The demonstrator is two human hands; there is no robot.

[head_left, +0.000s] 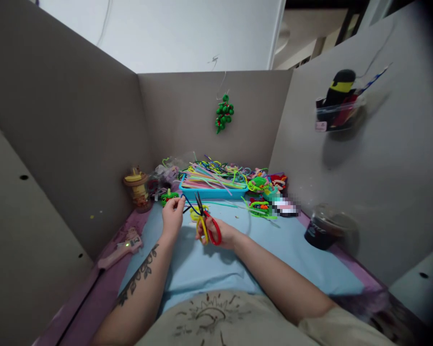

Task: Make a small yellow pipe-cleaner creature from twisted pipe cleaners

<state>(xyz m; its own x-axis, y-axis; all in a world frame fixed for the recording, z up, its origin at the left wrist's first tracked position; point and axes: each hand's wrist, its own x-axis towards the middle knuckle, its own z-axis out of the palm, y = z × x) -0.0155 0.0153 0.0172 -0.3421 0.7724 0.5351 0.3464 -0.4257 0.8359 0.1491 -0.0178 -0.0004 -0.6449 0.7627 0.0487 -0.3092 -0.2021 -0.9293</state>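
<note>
Grey panels enclose the surface. Above it, the left hand pinches a blue stem between its fingers; the right hand has fingers clamped on scissors. One green piece looks already shaped; the blue stem seems barely worked, and loose stems fill the tray.

We can read no word for certain, since the pale lettering on the dark cup at the right and the small pinkish label on the clear holder fixed to the right wall are too small and blurred.
</note>
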